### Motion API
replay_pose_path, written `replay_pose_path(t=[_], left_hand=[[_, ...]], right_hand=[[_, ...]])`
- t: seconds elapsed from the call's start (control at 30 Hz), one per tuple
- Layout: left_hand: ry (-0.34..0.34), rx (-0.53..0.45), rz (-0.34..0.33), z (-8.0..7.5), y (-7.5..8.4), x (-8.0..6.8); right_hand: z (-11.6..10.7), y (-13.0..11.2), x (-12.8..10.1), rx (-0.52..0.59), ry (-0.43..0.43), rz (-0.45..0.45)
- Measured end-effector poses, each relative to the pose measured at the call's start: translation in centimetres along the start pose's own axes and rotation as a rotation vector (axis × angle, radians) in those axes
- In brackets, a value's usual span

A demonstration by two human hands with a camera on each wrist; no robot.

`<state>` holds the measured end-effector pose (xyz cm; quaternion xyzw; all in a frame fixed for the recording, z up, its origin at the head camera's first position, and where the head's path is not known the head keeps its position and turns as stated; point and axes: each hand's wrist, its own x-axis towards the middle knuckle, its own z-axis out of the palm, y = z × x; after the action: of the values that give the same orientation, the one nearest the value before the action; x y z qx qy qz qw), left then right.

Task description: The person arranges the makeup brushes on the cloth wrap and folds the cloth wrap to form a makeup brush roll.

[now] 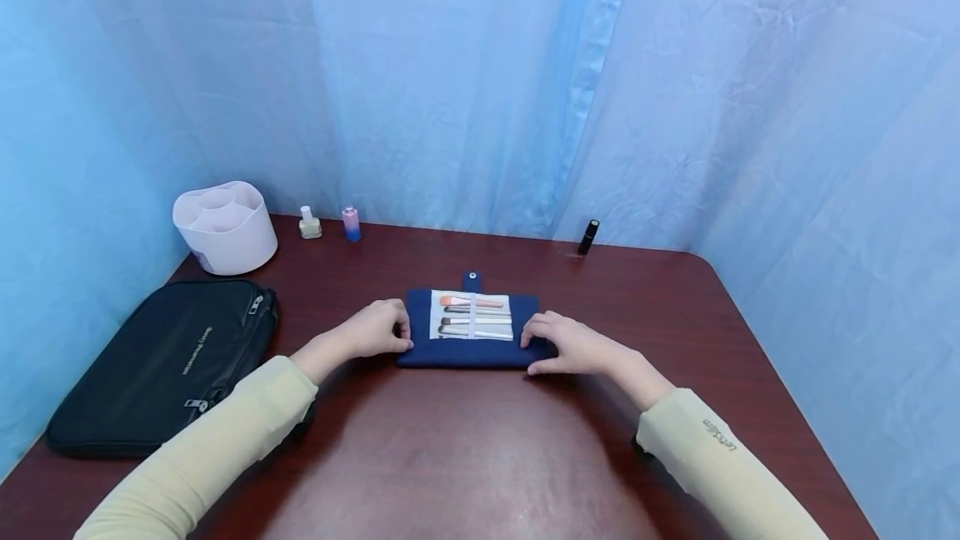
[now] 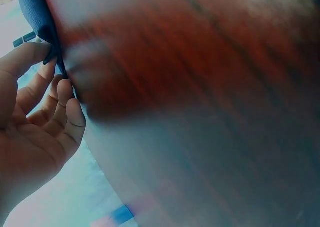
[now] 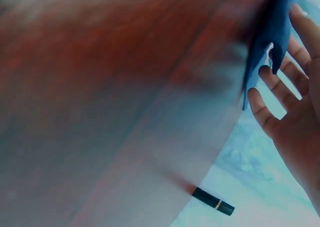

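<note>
A navy fabric makeup brush roll (image 1: 465, 353) lies unfolded on the table, its snap tab (image 1: 472, 280) pointing away from me. Several makeup brushes (image 1: 476, 321) sit across its pale inner panel under a light elastic strap. At the roll's left edge my left hand (image 1: 381, 328) pinches the near corner; the left wrist view has thumb and index finger at the cloth (image 2: 50, 54). My right hand (image 1: 573, 344) touches the right edge with fingers spread and loosely bent. In the right wrist view, the navy cloth (image 3: 272, 32) folds beside the thumb and fingertips.
A black zipped case (image 1: 150, 365) lies at the left, below a white compartment organizer (image 1: 236, 232). Along the back edge stand a nail polish bottle with a white cap (image 1: 310, 225), a pink-and-blue bottle (image 1: 351, 224) and a black tube (image 1: 588, 237). Blue curtains (image 1: 450, 90) surround the table.
</note>
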<state>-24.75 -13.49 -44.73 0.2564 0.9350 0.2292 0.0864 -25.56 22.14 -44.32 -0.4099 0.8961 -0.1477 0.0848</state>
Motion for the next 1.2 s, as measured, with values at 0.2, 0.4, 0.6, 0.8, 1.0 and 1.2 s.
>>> replay_pose_path(t=[0.2, 0.4, 0.6, 0.8, 1.0, 1.2], left_hand=[[0.003, 0.016, 0.006, -0.1, -0.1, 0.0], [0.062, -0.017, 0.085, -0.3, 0.1, -0.2], [-0.014, -0.055, 0.192, -0.2, 0.7, -0.9], [-0.052, 0.044, 0.174, 0.3, 0.7, -1.1], [-0.033, 0.062, 0.191, 0.1, 0.8, -0.8], [-0.045, -0.027, 0.149, -0.6, 0.5, 0.0]], right_hand=[[0.4, 0.2, 0.0, -0.005, -0.031, -0.003], [0.4, 0.2, 0.2, -0.009, -0.048, 0.011], [0.3, 0.2, 0.2, -0.009, -0.054, 0.03], [0.3, 0.3, 0.2, -0.018, -0.014, 0.006], [0.3, 0.7, 0.4, -0.011, 0.007, 0.015], [-0.2, 1.4, 0.9, 0.032, 0.023, 0.047]])
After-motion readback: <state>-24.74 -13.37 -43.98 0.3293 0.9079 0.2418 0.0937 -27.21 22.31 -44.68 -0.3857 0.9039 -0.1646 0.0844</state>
